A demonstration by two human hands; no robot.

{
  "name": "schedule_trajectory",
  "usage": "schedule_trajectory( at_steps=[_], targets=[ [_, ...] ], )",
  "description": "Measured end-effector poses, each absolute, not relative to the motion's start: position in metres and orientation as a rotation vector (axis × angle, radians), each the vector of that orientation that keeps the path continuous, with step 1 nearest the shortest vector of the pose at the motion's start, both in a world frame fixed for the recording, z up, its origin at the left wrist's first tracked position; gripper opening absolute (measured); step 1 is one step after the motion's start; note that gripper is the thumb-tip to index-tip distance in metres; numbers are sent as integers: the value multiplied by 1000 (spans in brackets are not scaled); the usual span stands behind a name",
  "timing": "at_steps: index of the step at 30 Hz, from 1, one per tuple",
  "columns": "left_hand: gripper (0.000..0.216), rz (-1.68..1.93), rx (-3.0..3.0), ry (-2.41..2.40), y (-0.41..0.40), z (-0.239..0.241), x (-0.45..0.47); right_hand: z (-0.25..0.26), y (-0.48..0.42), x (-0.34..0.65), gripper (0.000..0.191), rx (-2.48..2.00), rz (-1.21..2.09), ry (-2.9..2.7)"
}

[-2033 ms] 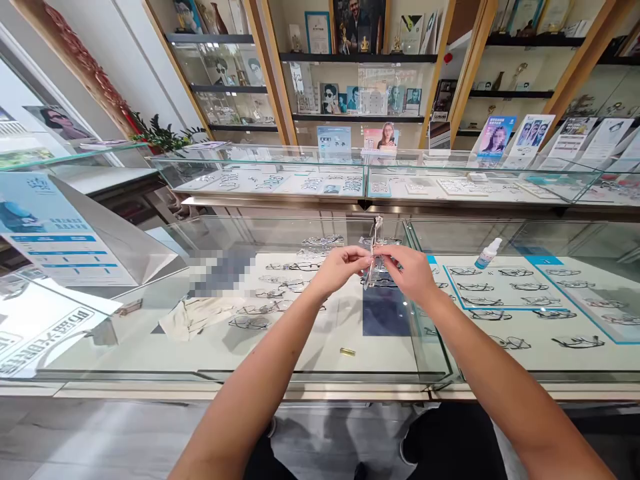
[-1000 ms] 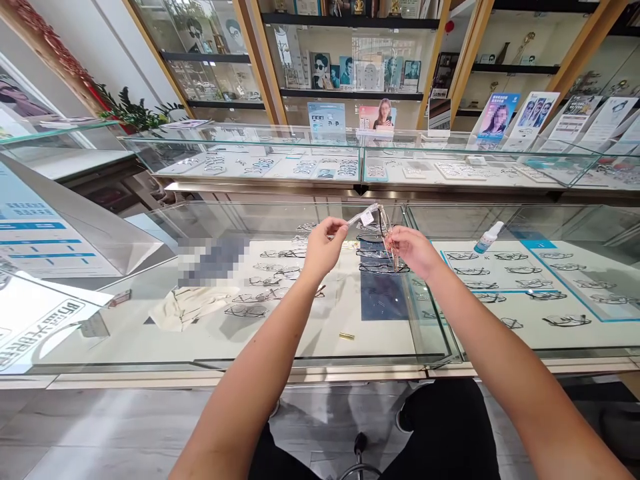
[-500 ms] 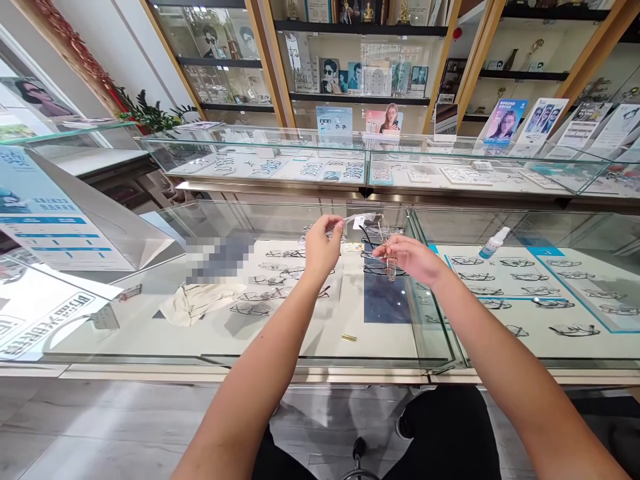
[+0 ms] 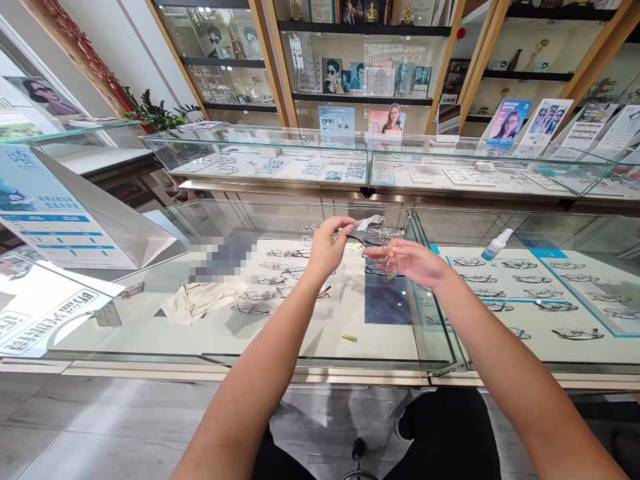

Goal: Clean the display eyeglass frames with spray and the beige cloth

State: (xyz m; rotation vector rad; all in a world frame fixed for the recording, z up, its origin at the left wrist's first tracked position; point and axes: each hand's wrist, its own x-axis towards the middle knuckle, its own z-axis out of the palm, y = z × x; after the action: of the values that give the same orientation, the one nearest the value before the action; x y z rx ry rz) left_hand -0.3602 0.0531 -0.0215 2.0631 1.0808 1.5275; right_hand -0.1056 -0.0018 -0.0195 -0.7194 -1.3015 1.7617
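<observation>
Both my hands hold one pair of thin-rimmed glasses in the air above a glass display counter. My left hand pinches the end of one temple arm, which carries a small white tag. My right hand lies palm up under the lens front, fingers loosely curled round the frame. Rows of other glasses lie inside the case below.
A cream cloth and a small gold cylinder lie on the counter top. A white spray bottle stands to the right. A slanted poster stand sits at the left. A second counter and shelves stand behind.
The glasses went from folded and upright between both hands to opened out; my left hand drew one temple arm to the left, and my right hand turned palm up under the frame.
</observation>
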Motion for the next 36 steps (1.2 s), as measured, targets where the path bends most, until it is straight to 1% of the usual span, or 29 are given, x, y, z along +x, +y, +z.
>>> schedule_trajectory(
  at_steps=[5, 8, 10, 12, 18, 21, 27, 32, 36],
  targets=[
    [30, 1500, 2080, 994, 55, -21, -363, -13, -2, -101, 30, -721, 1730, -1278],
    [37, 1608, 2128, 1057, 50, -20, -363, -9, -2, -99, 32, -716, 1700, -1256],
    [37, 1726, 2218, 1166, 44, -20, -360, -7, -3, -99, 34, -703, 1686, -1241],
    [32, 1780, 2331, 1274, 37, -20, -355, -6, -4, -100, 35, -689, 1684, -1220],
    [24, 1522, 2625, 1319, 23, -26, -338, -7, -7, -101, 36, -629, 1672, -1176],
    [24, 1491, 2640, 1320, 23, -27, -336, -8, -7, -102, 34, -601, 1647, -1188],
    [25, 1498, 2625, 1340, 23, -27, -336, -5, -9, -103, 37, -570, 1658, -1179],
    [26, 1394, 2728, 1201, 19, -28, -333, 0, -12, -103, 33, -522, 1637, -1177],
    [27, 1326, 2792, 1119, 16, -30, -328, 1, -13, -104, 36, -529, 1620, -1164]
  ],
)
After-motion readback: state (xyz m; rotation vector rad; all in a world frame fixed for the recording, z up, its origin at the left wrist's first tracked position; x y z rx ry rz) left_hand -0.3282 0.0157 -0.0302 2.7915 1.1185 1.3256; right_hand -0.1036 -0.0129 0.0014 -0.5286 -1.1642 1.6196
